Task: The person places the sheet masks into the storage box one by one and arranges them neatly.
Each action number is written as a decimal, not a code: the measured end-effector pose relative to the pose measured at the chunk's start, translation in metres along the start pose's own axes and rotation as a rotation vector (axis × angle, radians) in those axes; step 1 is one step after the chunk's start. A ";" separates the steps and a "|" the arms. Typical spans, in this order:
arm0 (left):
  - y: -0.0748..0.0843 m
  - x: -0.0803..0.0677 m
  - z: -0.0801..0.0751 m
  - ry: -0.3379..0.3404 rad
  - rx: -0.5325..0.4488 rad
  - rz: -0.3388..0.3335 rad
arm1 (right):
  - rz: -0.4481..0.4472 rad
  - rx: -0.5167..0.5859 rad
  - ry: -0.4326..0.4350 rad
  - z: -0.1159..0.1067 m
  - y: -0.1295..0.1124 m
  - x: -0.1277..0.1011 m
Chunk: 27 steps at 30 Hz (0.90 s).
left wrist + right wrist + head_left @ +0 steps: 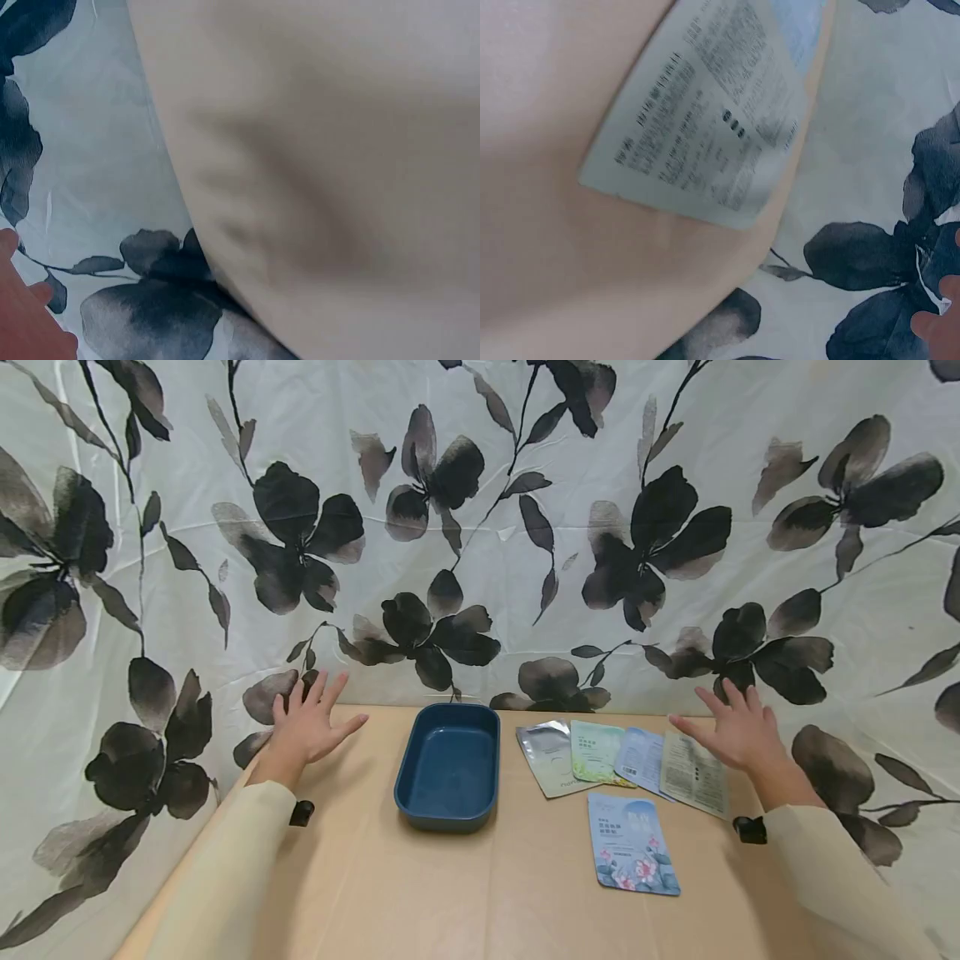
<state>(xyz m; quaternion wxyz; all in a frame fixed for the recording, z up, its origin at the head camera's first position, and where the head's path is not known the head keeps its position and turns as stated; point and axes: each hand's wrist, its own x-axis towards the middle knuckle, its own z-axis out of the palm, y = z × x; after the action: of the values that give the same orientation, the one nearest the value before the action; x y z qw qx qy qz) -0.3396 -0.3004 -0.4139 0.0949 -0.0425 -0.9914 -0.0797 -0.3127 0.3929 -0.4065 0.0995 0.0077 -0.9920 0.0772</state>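
My left hand (306, 731) is held over the table's left side with fingers spread, left of a dark blue rectangular tray (450, 817). Over the right side my right hand (742, 735) is likewise spread and holds nothing. Nearest to it lies a pale sachet covered in printed text (696, 777), also seen in the right wrist view. Overlapping in a row leftward are a light blue sachet (641, 758), a green sachet (596, 747) and a silver sachet (551, 760). In front of them a blue sachet with pink flowers (633, 843) lies apart.
The light wooden-coloured table (420, 902) reaches back to a white curtain with dark flowers (525, 568), which also hangs along both sides. Small black devices sit at the left wrist (302, 813) and the right wrist (750, 830).
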 end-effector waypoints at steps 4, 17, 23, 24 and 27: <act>0.004 -0.004 0.011 0.019 0.006 0.009 | -0.021 0.035 0.028 0.007 -0.003 -0.005; 0.021 -0.020 0.034 0.087 -0.121 0.017 | -0.095 0.164 0.092 0.032 -0.022 -0.030; 0.030 -0.033 0.047 0.100 -0.188 0.017 | -0.089 0.284 0.041 0.044 -0.034 -0.045; 0.032 -0.035 0.048 0.104 -0.202 0.018 | -0.086 0.305 0.031 0.045 -0.035 -0.047; 0.036 -0.042 0.051 0.122 -0.239 0.025 | -0.072 0.360 0.006 0.050 -0.040 -0.051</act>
<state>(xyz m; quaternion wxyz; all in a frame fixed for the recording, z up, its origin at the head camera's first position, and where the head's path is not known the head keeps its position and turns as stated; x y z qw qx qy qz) -0.3044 -0.2597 -0.4661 0.1502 -0.0609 -0.9666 -0.1986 -0.2712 0.3461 -0.4586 0.1021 0.0608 -0.9609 0.2500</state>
